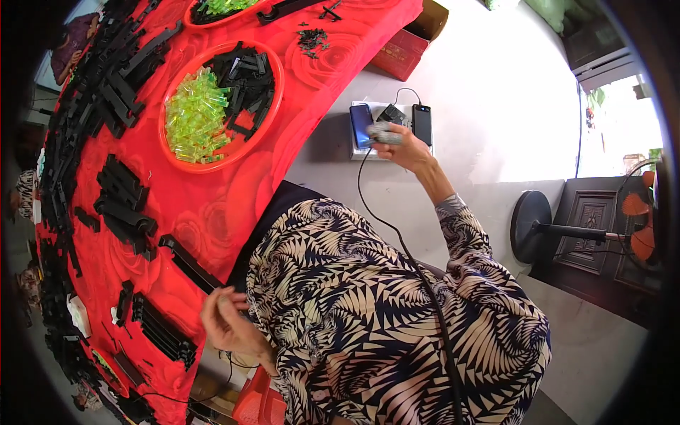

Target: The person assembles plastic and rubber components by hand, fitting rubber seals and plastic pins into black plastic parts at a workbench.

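Note:
My right hand [405, 150] is closed round a small grey-green bundle [384, 134], blurred, its kind unclear. It hovers over a blue phone [360, 120], a black adapter [392, 115] with a cable and a black slab-shaped device [421, 125] on a white box lid. My left hand [230, 322] is at the table edge, fingers loosely bent and apart, with nothing seen in it. Close to its fingertips lies a long black plastic bar [190, 263] on the red tablecloth [205, 227]. A row of black bars [161, 329] lies to its left.
An orange-rimmed basket [280, 85] holds yellow-green clear pieces [193, 117] and black parts [249, 81]. Black parts pile up along the far left [78, 120]. A black cord [404, 241] runs over my patterned clothing. A red box [404, 55] and a fan [531, 227] stand on the right.

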### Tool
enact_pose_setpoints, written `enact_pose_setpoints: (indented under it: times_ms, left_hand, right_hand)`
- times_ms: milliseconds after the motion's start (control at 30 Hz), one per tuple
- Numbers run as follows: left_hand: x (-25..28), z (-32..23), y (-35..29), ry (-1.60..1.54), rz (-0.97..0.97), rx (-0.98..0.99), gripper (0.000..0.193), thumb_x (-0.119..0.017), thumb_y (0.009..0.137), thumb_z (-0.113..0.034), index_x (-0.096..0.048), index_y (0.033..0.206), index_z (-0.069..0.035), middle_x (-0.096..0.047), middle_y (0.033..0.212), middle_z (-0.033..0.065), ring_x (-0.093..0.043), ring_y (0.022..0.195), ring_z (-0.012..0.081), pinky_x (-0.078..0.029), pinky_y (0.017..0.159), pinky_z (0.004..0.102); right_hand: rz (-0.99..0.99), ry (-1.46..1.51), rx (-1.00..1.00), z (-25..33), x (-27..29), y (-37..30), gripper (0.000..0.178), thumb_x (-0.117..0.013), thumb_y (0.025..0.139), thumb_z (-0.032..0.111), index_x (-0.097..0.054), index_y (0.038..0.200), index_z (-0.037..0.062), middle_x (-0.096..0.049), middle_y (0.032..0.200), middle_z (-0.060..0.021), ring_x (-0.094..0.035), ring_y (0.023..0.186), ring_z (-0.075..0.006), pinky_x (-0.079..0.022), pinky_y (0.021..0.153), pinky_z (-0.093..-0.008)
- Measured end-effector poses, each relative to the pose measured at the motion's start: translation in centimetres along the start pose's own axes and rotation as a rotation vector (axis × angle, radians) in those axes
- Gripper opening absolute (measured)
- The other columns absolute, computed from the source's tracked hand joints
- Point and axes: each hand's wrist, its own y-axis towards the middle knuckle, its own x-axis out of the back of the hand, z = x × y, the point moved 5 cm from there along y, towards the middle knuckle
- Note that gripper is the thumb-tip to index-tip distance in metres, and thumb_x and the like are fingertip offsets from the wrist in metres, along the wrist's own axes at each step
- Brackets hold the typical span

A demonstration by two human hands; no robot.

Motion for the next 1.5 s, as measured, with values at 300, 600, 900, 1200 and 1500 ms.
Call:
enact_pose_setpoints:
  times_ms: [300, 600, 900, 1200, 1500]
  left_hand:
    - [9.4, 3.5, 0.9, -0.102, -0.385, 0.172, 0.020, -0.056, 0.095, -0.016, -0.058, 0.103, 0.002, -0.061, 0.083, 0.0077, -0.054, 0.065, 0.0110, -0.043, 0.056, 0.0220]
    - [7.1, 9.1, -4.3, -0.685, -0.264, 0.671, 0.037, -0.052, 0.098, -0.033, -0.049, 0.120, -0.003, -0.058, 0.113, 0.0120, -0.059, 0.098, 0.0219, -0.047, 0.086, 0.0353]
    - [2.5, 7.6, -0.3, -1.220, 0.061, 0.940, 0.042, -0.044, 0.101, -0.037, -0.051, 0.119, 0.000, -0.060, 0.112, 0.0149, -0.063, 0.099, 0.0268, -0.050, 0.085, 0.0337]
    - [3.3, 8.1, -1.9, -1.174, 0.135, 0.896, 0.039, -0.051, 0.099, -0.025, -0.047, 0.126, 0.003, -0.061, 0.089, 0.0089, -0.055, 0.065, 0.0119, -0.047, 0.060, 0.0252]
    - [5.0, 9.2, -2.6, -0.976, 0.321, 0.904, 0.032, -0.050, 0.096, -0.021, -0.054, 0.117, 0.003, -0.067, 0.089, 0.0100, -0.057, 0.062, 0.0113, -0.045, 0.054, 0.0226]
  right_hand:
    - [0.901, -0.463, -0.064, -3.9, -27.0, 0.3, 0.015, -0.071, 0.083, 0.002, -0.066, 0.096, -0.0013, -0.066, 0.085, -0.0063, -0.061, 0.063, -0.0107, -0.050, 0.055, -0.0244]
    - [1.132, -0.739, -0.121, -11.2, -35.4, -2.6, 0.017, -0.071, 0.081, -0.001, -0.062, 0.096, 0.0001, -0.064, 0.084, -0.0042, -0.058, 0.069, -0.0069, -0.048, 0.055, -0.0228]
    - [0.888, -0.707, -0.291, -10.7, -33.7, -1.5, 0.026, -0.070, 0.076, -0.011, -0.058, 0.097, -0.0011, -0.066, 0.082, -0.0102, -0.065, 0.065, -0.0163, -0.053, 0.053, -0.0275]
    - [0.950, -0.969, -0.101, -9.4, -34.5, -1.4, 0.024, -0.072, 0.074, -0.013, -0.060, 0.093, -0.0032, -0.065, 0.085, -0.0096, -0.064, 0.065, -0.0152, -0.052, 0.051, -0.0256]
    - [1.058, -1.237, -0.108, -12.7, -36.9, -2.4, 0.025, -0.077, 0.073, -0.003, -0.062, 0.093, 0.0005, -0.065, 0.080, -0.0020, -0.059, 0.064, -0.0065, -0.043, 0.052, -0.0178]
